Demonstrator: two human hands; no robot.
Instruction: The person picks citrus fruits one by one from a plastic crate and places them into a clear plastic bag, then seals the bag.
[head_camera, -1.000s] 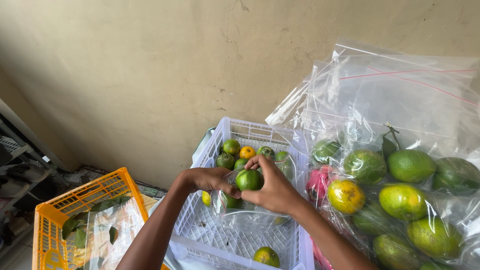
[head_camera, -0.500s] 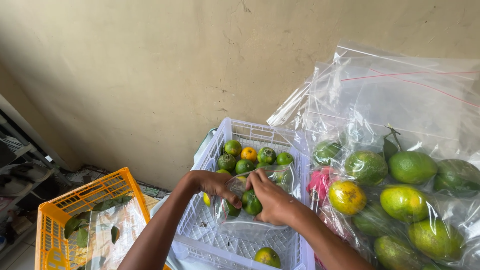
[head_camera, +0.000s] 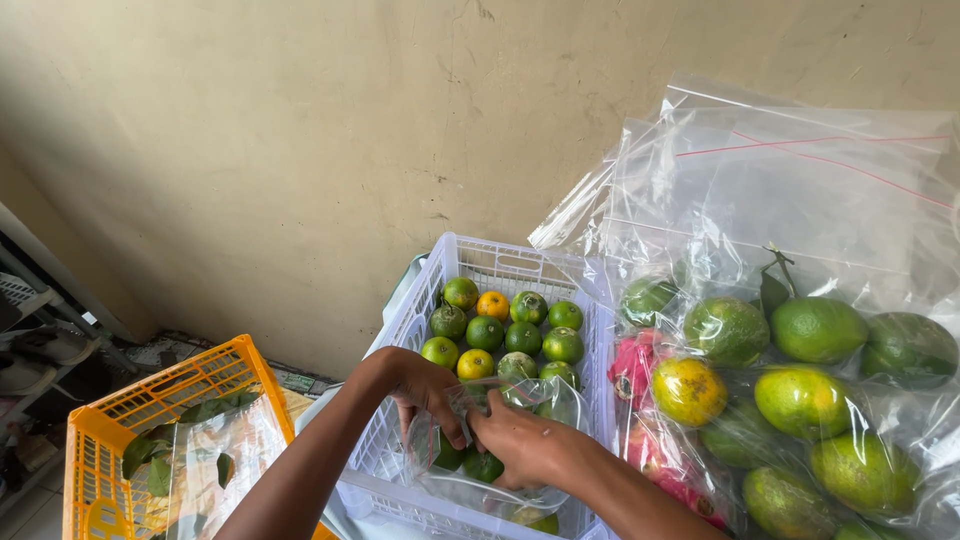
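1. Wall: bare, stained plaster, well beyond the fingers; it backs everything else.
2. Big clear bags: right of the fingers, stacked up and sagging. They hold large green and yellow fruit, with some pink fruit pressed against the plastic nearest the hands.
3. White crate: directly under and beyond the fingers. Small green and orange citrus lie loose at its far end, just past the fingertips.
4. Orange crate: well to the left of the fingers, lined with clear plastic and holding a few leaves.
5. Small clear bag: between and below the fingers, hanging inside the white crate. A few green citrus show through it; its weight seems to rest on the crate so that the hands only manage the mouth.
6. Left hand: fingers curled down, pinching the bag's near-left edge.
7. Right hand: fingers closed on the bag's top, touching the left fingertips; the two grips appear to gather the plastic together.
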